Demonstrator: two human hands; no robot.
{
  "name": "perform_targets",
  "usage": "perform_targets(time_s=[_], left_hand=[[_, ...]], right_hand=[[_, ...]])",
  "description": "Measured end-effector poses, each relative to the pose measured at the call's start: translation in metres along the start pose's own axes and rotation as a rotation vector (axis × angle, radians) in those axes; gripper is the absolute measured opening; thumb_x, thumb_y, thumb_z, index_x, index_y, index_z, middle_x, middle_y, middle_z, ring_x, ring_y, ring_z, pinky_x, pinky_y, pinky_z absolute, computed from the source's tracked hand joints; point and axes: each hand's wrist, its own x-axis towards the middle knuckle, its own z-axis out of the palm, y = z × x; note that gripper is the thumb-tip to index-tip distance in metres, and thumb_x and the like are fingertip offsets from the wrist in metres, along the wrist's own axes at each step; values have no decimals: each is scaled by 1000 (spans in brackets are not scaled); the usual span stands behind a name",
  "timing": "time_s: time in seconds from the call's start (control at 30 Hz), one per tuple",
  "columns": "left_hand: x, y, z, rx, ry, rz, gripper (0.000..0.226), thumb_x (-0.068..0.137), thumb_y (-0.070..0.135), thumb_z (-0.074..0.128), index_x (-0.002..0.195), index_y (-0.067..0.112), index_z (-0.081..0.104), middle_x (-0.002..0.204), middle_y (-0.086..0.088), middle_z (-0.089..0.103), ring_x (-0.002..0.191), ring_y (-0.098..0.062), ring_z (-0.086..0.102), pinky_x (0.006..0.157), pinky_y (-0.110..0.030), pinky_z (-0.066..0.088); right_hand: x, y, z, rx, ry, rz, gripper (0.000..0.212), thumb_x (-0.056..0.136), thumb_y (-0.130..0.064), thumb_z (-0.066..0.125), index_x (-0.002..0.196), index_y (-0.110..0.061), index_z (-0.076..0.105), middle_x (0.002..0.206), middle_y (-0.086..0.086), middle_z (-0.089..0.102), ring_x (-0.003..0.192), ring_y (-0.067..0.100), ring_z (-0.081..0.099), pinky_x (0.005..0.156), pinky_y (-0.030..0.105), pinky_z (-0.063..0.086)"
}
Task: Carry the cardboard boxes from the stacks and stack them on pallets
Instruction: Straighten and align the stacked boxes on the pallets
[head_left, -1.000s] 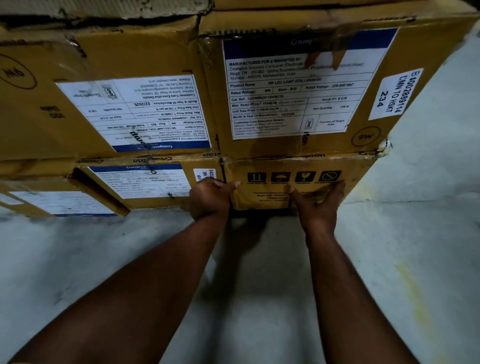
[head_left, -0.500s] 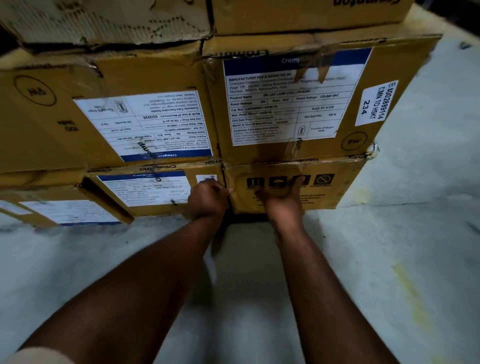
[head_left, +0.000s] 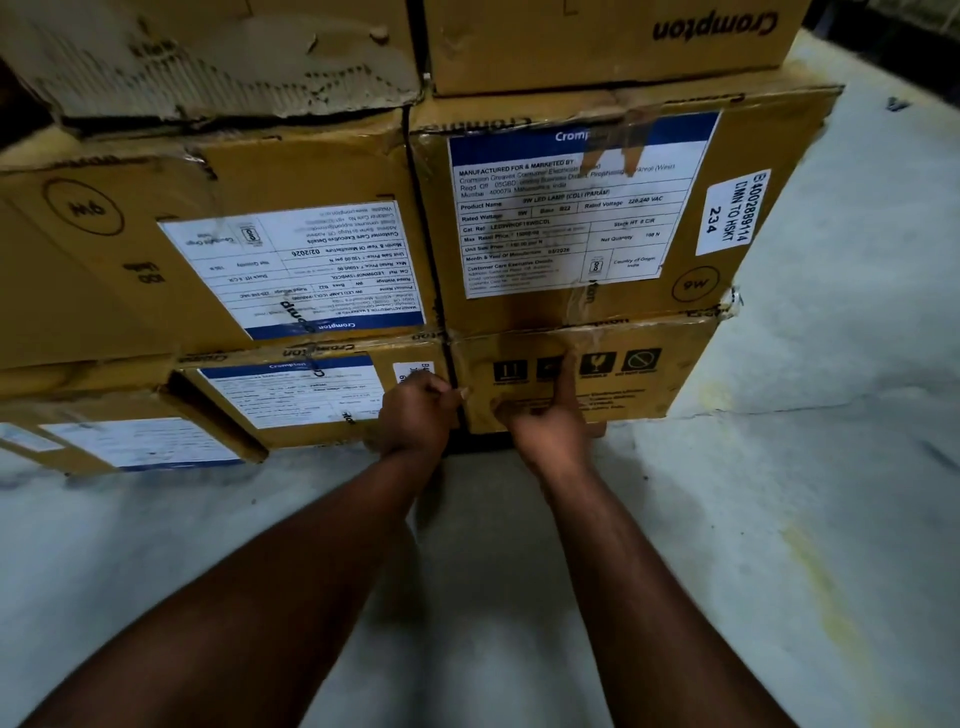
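A stack of brown cardboard boxes with white and blue labels fills the upper half of the view. The lowest box on the right stands on the floor and shows a row of black handling symbols. My left hand is at this box's left edge, its fingers curled into the gap beside the neighbouring low box. My right hand rests on the box's front face with the index finger pointing straight up. A larger labelled box sits on top of the low box.
More boxes stack to the left and above; a torn one is at the top left. Another low box sticks out at the far left. Grey concrete floor spreads to the right and below.
My right hand has slid left across the low box's face, closer to my left hand. The left hand stays at the box's edge. The view has risen, showing more of the stack.
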Motion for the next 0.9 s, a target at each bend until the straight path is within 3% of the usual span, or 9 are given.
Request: perform_targets(time_s=[0.07,0.13,0.2,0.27,0.37,0.47,0.57,0.63,0.9], left_hand=[[-6,0,-15,-18,-45,106,14,89,30,80,89,25,67,85,9,71,81,-12,69,72,-37,59],[-13,1,-31,-37,-69,212,9,92,24,77,97,24,69,89,11,72,83,-6,69,76,-40,60],[-19,2,-51,-24,-82,325,8,94,23,73,101,26,71,95,11,73,86,-6,69,77,-41,60],[-23,6,-76,58,-41,484,11,94,21,71,103,27,71,101,8,72,90,-11,68,77,-40,58],[-24,24,-129,145,120,775,19,95,20,72,114,20,71,115,1,67,109,-17,61,91,-39,52],[-7,53,-173,273,283,914,42,97,33,69,136,19,61,143,-9,53,137,-28,45,114,-47,36],[15,88,-200,408,345,941,67,92,39,70,151,17,47,157,-10,42,150,-30,30,121,-52,18],[25,110,-205,460,313,905,72,89,35,75,151,17,45,153,-9,45,145,-30,36,119,-52,21],[54,130,-191,347,254,838,45,88,14,76,130,20,61,129,-1,55,119,-25,47,98,-39,39]], right_hand=[[-9,-2,5,-101,34,-83,104,91,-35,75,164,-43,3,155,-3,51,134,28,55,102,37,47],[-22,-5,9,-203,54,-165,83,91,-32,74,160,-40,27,141,-6,62,122,23,63,91,33,52],[-36,-15,13,-310,55,-290,49,94,-28,71,140,-33,57,118,-8,69,107,15,68,78,28,52],[-49,-30,16,-400,44,-520,29,95,-23,68,124,-28,69,111,-9,71,100,8,64,79,27,51],[-60,-60,8,-417,142,-879,28,92,-17,70,120,-24,74,117,-6,72,106,13,63,90,33,55],[-64,-103,-15,-408,271,-1045,37,92,-18,72,128,-21,70,128,-2,68,118,17,58,95,36,53],[-57,-159,-35,-543,396,-1039,52,94,-30,70,145,-28,57,151,-1,52,142,26,41,111,49,39],[-44,-191,-43,-669,444,-976,56,95,-36,70,148,-33,52,155,-3,48,148,28,34,115,56,30],[-19,-206,-36,-857,417,-909,53,94,-34,72,145,-36,56,147,-10,59,133,26,48,115,53,28]])
